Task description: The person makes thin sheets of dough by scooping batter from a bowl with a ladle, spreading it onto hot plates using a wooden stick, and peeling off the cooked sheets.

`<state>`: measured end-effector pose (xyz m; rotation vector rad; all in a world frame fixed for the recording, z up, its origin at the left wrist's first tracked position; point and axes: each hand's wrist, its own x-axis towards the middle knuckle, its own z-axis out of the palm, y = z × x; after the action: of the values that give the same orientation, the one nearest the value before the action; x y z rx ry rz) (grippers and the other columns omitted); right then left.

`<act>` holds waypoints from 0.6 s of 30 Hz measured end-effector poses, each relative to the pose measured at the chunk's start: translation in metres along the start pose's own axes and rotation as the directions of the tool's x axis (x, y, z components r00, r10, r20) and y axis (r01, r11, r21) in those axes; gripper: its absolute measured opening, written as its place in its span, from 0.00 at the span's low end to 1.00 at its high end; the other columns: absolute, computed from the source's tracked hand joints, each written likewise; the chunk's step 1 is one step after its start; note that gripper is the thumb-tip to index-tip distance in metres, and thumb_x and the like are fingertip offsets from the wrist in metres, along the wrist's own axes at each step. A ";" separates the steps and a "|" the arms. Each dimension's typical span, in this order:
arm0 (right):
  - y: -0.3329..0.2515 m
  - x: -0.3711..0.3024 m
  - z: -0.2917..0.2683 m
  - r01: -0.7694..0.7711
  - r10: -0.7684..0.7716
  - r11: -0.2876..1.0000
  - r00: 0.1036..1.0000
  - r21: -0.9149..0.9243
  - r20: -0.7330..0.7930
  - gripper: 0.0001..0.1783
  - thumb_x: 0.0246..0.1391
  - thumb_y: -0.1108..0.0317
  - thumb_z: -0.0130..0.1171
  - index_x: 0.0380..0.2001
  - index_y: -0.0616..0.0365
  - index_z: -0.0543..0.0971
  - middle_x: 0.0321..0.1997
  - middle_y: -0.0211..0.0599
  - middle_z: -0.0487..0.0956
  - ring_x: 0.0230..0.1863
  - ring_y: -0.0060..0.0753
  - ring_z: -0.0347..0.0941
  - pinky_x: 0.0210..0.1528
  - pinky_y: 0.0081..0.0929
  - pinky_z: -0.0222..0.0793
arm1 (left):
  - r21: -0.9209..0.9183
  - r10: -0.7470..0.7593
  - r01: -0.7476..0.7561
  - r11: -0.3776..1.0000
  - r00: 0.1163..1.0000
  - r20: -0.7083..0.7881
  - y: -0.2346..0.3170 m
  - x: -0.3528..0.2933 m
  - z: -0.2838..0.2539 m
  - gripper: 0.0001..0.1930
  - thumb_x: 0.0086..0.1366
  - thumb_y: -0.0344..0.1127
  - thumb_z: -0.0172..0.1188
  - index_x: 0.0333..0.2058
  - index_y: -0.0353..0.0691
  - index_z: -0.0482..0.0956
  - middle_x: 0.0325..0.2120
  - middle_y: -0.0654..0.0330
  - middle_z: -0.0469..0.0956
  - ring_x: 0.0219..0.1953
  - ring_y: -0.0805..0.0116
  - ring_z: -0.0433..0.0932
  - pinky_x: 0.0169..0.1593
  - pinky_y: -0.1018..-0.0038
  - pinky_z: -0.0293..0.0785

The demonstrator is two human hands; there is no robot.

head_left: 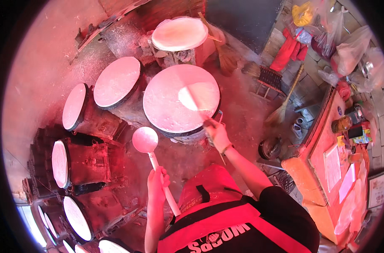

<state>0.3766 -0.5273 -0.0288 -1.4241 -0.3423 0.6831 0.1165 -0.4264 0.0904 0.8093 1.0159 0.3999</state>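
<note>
My left hand [157,182] is wrapped round the long pale handle of a ladle [145,140], its round bowl up, near the front of the large round griddle. A pale, even layer [171,99] covers that griddle, with a brighter rounded patch [204,96] at its right. My right hand [217,135] is closed at the griddle's front right edge. From it a thin stick-like tool [222,158] points back toward me; its far end, over the bright patch, is blurred, so I cannot tell its shape.
More pale-topped round griddles [117,82] curve round the left, with another [179,34] at the back. Brooms [278,114] stand to the right, by a dark pot [270,148]. An orange-sided table [301,175] holds papers and jars. Plastic bags hang beyond it.
</note>
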 end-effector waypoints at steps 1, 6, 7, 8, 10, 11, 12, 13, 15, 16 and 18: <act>-0.004 -0.006 -0.003 -0.001 0.005 1.000 0.991 0.031 -0.131 0.20 0.58 0.59 0.54 0.51 0.57 0.73 0.24 0.18 0.71 0.24 0.10 0.60 0.27 0.13 0.58 | 0.006 -0.029 0.029 1.000 0.999 0.017 0.002 0.000 -0.004 0.09 0.68 0.36 0.47 0.39 0.37 0.67 0.25 0.67 0.64 0.19 0.82 0.59 0.19 0.86 0.55; 0.056 -0.021 0.013 0.010 0.009 0.997 0.964 0.071 -0.265 0.20 0.58 0.61 0.54 0.51 0.60 0.74 0.28 0.23 0.75 0.26 0.11 0.64 0.29 0.15 0.62 | 0.071 -0.085 0.079 0.994 0.992 0.092 0.006 0.001 0.001 0.09 0.68 0.36 0.47 0.39 0.36 0.67 0.24 0.67 0.65 0.18 0.82 0.59 0.18 0.86 0.55; 0.038 -0.014 0.028 0.080 -0.079 0.997 0.971 -0.007 -0.225 0.18 0.58 0.62 0.54 0.48 0.59 0.76 0.23 0.20 0.72 0.24 0.11 0.62 0.27 0.16 0.59 | 0.080 -0.100 0.091 0.993 0.989 0.110 0.006 0.002 -0.002 0.08 0.67 0.35 0.48 0.40 0.37 0.67 0.24 0.66 0.65 0.18 0.82 0.60 0.18 0.85 0.56; 0.029 -0.003 0.026 0.077 -0.077 0.997 0.972 -0.008 -0.223 0.18 0.58 0.62 0.54 0.48 0.59 0.76 0.23 0.20 0.72 0.24 0.11 0.62 0.27 0.16 0.59 | 0.089 -0.115 0.104 0.991 0.985 0.129 0.005 0.003 -0.004 0.08 0.66 0.35 0.49 0.40 0.37 0.66 0.23 0.66 0.65 0.18 0.82 0.60 0.18 0.85 0.56; 0.011 0.022 0.012 -0.044 0.048 0.998 0.993 0.032 -0.106 0.17 0.57 0.61 0.54 0.46 0.57 0.77 0.20 0.17 0.68 0.21 0.10 0.60 0.23 0.16 0.55 | 0.102 -0.123 0.110 0.989 0.984 0.132 0.003 0.003 -0.002 0.08 0.66 0.35 0.49 0.39 0.37 0.66 0.23 0.66 0.65 0.18 0.81 0.60 0.18 0.84 0.56; 0.008 0.039 -0.001 -0.017 0.024 0.999 0.975 0.032 -0.219 0.17 0.57 0.60 0.54 0.47 0.56 0.77 0.19 0.17 0.66 0.20 0.10 0.58 0.21 0.16 0.54 | 0.117 -0.133 0.117 0.986 0.981 0.142 0.003 0.004 0.001 0.08 0.66 0.35 0.49 0.38 0.38 0.66 0.22 0.67 0.64 0.18 0.81 0.60 0.18 0.84 0.56; 0.008 0.049 -0.013 0.009 0.001 1.000 0.945 0.029 -0.328 0.17 0.57 0.59 0.54 0.47 0.55 0.77 0.18 0.16 0.65 0.18 0.10 0.57 0.19 0.16 0.52 | 0.123 -0.134 0.116 0.986 0.979 0.151 0.002 0.007 0.004 0.08 0.66 0.35 0.49 0.38 0.38 0.66 0.22 0.67 0.64 0.18 0.81 0.60 0.18 0.84 0.56; -0.009 0.039 -0.007 -0.047 0.065 0.996 0.957 0.069 -0.282 0.17 0.57 0.58 0.55 0.47 0.53 0.77 0.15 0.13 0.61 0.14 0.10 0.54 0.15 0.17 0.47 | 0.121 -0.133 0.114 0.986 0.979 0.155 0.000 0.010 0.000 0.07 0.66 0.35 0.49 0.37 0.39 0.65 0.22 0.67 0.64 0.17 0.80 0.60 0.18 0.83 0.56; -0.042 0.008 -0.004 -0.176 0.176 0.984 0.975 0.013 -0.133 0.18 0.57 0.58 0.54 0.48 0.52 0.76 0.15 0.13 0.60 0.13 0.10 0.53 0.14 0.17 0.45 | 0.120 -0.133 0.114 0.986 0.978 0.163 -0.001 0.020 -0.003 0.06 0.66 0.35 0.49 0.35 0.39 0.65 0.21 0.67 0.63 0.17 0.80 0.60 0.18 0.82 0.57; -0.045 -0.006 -0.008 -0.288 0.288 0.956 0.958 -0.059 -0.001 0.18 0.57 0.58 0.54 0.49 0.51 0.76 0.14 0.12 0.59 0.12 0.10 0.52 0.13 0.17 0.44 | 0.153 -0.131 0.102 0.983 0.972 0.196 0.000 0.028 -0.002 0.06 0.66 0.35 0.49 0.33 0.40 0.64 0.20 0.68 0.63 0.17 0.80 0.60 0.18 0.82 0.56; -0.044 -0.036 -0.020 -0.265 0.270 0.962 0.957 -0.063 0.106 0.20 0.58 0.57 0.53 0.53 0.44 0.73 0.13 0.12 0.58 0.10 0.10 0.50 0.12 0.15 0.43 | 0.180 -0.126 0.087 0.980 0.967 0.223 0.005 0.047 0.003 0.07 0.66 0.35 0.49 0.31 0.41 0.64 0.20 0.68 0.62 0.17 0.80 0.59 0.17 0.82 0.56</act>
<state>0.3708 -0.5658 0.0173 -1.4959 -0.2578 0.9856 0.1426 -0.3939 0.0670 0.9259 0.8758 0.1225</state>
